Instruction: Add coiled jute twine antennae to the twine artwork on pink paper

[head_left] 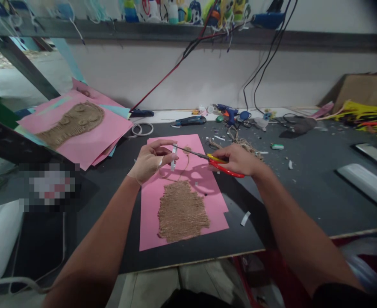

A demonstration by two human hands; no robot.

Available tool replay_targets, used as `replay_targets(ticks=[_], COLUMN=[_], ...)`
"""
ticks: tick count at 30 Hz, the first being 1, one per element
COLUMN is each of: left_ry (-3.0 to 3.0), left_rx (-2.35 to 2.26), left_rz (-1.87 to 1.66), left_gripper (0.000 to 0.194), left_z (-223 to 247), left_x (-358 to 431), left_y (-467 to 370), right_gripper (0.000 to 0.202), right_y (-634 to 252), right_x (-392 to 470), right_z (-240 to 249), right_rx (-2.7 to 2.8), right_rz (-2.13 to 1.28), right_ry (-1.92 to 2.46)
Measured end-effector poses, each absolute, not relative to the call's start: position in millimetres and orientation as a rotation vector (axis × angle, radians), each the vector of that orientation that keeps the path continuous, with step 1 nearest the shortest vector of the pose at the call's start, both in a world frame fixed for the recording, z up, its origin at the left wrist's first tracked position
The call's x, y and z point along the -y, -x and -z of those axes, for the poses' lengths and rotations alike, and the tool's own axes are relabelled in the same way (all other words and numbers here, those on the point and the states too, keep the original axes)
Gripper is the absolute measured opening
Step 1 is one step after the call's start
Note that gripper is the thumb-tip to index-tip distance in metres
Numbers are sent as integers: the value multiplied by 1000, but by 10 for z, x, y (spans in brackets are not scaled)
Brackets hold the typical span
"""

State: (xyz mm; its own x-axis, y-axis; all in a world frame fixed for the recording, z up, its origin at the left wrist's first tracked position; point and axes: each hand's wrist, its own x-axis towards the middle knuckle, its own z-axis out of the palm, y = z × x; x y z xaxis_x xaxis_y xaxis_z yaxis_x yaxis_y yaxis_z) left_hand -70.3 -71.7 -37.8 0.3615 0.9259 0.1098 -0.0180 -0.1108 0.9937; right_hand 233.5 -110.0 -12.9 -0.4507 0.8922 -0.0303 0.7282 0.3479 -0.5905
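My left hand [148, 162] pinches a small white strip [173, 158] upright between thumb and fingers, above the upper part of a pink sheet [214, 201]. From the right, my right hand [235, 159] holds scissors [219, 164] with red and yellow handles, their blade tips reaching the top of the strip. Lower on the sheet lies a brown panel of twine rows [184, 211]. A thin strand of twine [185, 167] runs on the sheet above it. Whether the blades touch the strip is hard to tell.
Pink sheets with a twine shape [76, 122] lie at the left. Behind are a blue cutter [190, 121], tape rings [142, 129] and a blue glue gun [229, 113]. Twine [244, 143] and a white scrap [245, 218] lie right. Cables hang behind.
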Motion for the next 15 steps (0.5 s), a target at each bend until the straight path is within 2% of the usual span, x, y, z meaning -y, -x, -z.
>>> replay_targets(ticks=[8, 15], left_ry=[-1472, -1654], left_rx=[-951, -1238], left_rz=[-1048, -1394], left_gripper=[53, 36], left_z=[439, 428], left_x=[644, 554], left_y=[794, 808], right_gripper=[50, 43], right_y=[-2299, -2324], right_x=[1108, 1050], right_z=[212, 292], right_rx=[2329, 2409], right_rz=[-578, -442], right_ry=[1461, 1495])
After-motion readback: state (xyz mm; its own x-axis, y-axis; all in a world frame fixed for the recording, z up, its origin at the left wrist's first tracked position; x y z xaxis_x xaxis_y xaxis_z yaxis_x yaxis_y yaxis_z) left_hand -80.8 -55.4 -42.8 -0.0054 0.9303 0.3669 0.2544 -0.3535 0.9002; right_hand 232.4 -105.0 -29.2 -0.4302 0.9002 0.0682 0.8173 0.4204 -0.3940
